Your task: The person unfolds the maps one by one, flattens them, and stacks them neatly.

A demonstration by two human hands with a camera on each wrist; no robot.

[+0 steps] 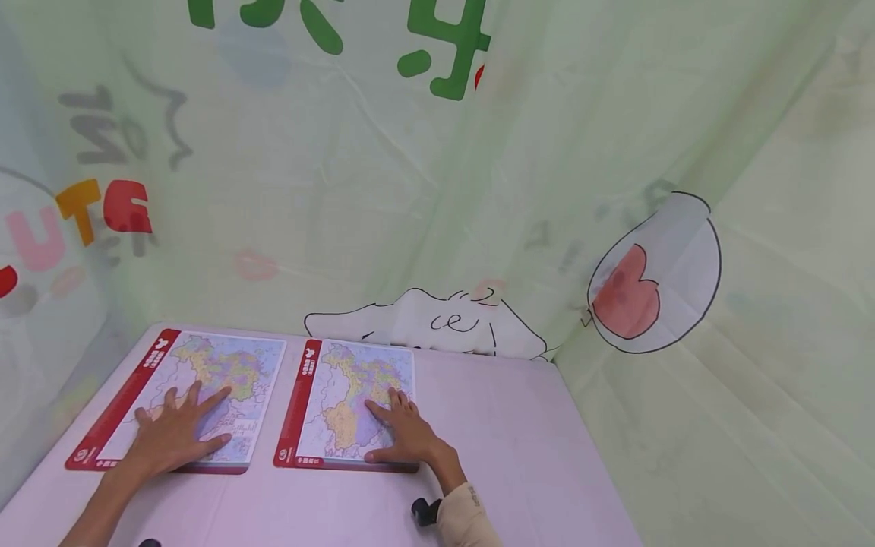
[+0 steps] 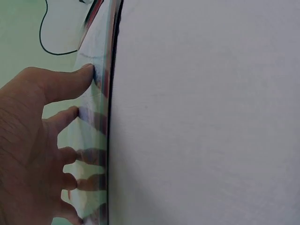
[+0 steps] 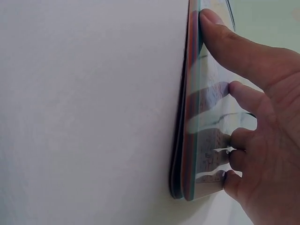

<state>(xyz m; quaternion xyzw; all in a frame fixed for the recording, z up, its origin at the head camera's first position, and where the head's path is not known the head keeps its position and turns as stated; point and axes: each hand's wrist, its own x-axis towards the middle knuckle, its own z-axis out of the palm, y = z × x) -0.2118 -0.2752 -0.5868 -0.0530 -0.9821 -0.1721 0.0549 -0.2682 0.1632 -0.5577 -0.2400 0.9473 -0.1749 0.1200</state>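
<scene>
Two map boards with red borders lie side by side on the table in the head view. On the left map board (image 1: pixel 126 403) my left hand (image 1: pixel 171 431) rests with fingers spread, its fingertips touching the glossy surface. My right hand (image 1: pixel 406 431) touches the right map board (image 1: pixel 342 395) in the same way, near its right side. Both wrist views show the thumb and fingertips meeting the shiny faces, where they are reflected. The right wrist view shows two layered edges at the right board (image 3: pixel 190 140). Parts of both printed maps are hidden under the hands.
A pale pinkish cloth covers the table (image 1: pixel 506 441). Light green printed curtains (image 1: pixel 383 190) hang behind and at both sides. A small black object (image 1: pixel 425 512) is beside the right sleeve (image 1: pixel 468 516), and another dark object (image 1: pixel 150 543) shows at the bottom edge.
</scene>
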